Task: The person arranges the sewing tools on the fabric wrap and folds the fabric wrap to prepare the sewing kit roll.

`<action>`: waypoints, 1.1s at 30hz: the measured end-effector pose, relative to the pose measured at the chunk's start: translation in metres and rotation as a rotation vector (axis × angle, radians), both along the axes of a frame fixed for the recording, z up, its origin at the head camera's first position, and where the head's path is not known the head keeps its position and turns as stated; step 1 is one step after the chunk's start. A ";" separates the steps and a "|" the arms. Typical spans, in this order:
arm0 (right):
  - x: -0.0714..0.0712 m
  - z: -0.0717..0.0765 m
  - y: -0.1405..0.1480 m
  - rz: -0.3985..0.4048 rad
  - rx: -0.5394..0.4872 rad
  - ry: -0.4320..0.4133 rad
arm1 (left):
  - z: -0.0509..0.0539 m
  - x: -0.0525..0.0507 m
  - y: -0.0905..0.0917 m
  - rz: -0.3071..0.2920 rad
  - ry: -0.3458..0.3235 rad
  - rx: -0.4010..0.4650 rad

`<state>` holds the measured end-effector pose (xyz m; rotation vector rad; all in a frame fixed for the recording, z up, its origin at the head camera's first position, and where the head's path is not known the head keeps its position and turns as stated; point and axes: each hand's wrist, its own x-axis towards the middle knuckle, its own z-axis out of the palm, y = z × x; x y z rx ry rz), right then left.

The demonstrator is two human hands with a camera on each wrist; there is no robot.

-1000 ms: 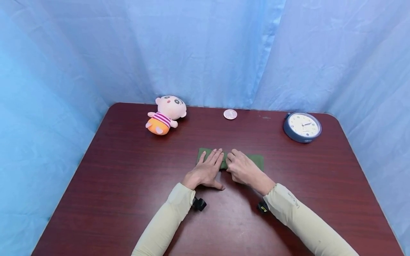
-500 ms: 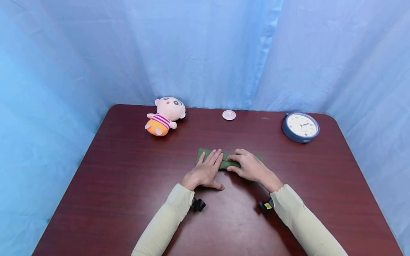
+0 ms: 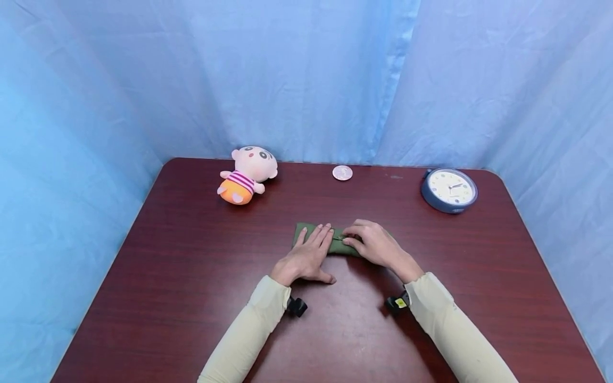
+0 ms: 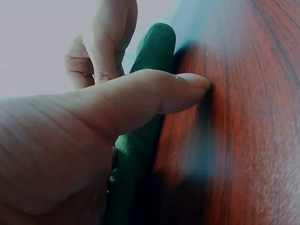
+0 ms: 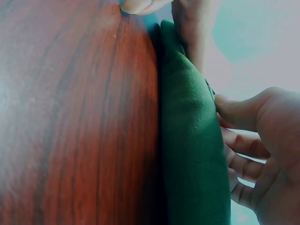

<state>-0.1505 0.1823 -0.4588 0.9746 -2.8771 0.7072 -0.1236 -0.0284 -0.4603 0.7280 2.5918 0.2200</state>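
A flat, long green fabric pouch (image 3: 337, 248), looking like a zippered pencil case, lies on the table in the middle of the head view. My left hand (image 3: 306, 259) presses its left part with spread, straight fingers, the thumb resting on the tabletop. Over the right part, my right hand (image 3: 375, 244) has thumb and fingers bent together at the pouch's top. In the right wrist view a small dark metal bit, seemingly a zipper pull (image 5: 210, 89), shows at the right thumb tip. The pouch's right end is mostly hidden under that hand.
A plush doll (image 3: 245, 175) in a striped top lies at the back left of the dark red table (image 3: 191, 276). A small round pale disc (image 3: 342, 172) is at the back edge. A blue-rimmed clock (image 3: 449, 190) stands back right, before blue curtains (image 3: 297, 80).
My right hand has moved away from the left hand, slightly to the right along the pouch, and its fingers have loosened from a tight curl. The left hand has stayed in place.
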 end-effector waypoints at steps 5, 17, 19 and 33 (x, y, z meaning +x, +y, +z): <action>-0.001 0.007 0.007 -0.058 0.011 0.005 | 0.001 -0.002 0.001 0.009 0.002 0.014; 0.020 0.017 0.023 -0.268 0.041 0.092 | 0.011 -0.005 -0.016 0.090 0.106 0.105; 0.028 0.015 0.021 -0.293 0.070 0.062 | 0.012 -0.004 -0.019 0.082 0.131 0.111; 0.054 -0.027 0.007 -0.314 0.335 -0.120 | -0.012 0.009 -0.010 0.085 0.120 0.001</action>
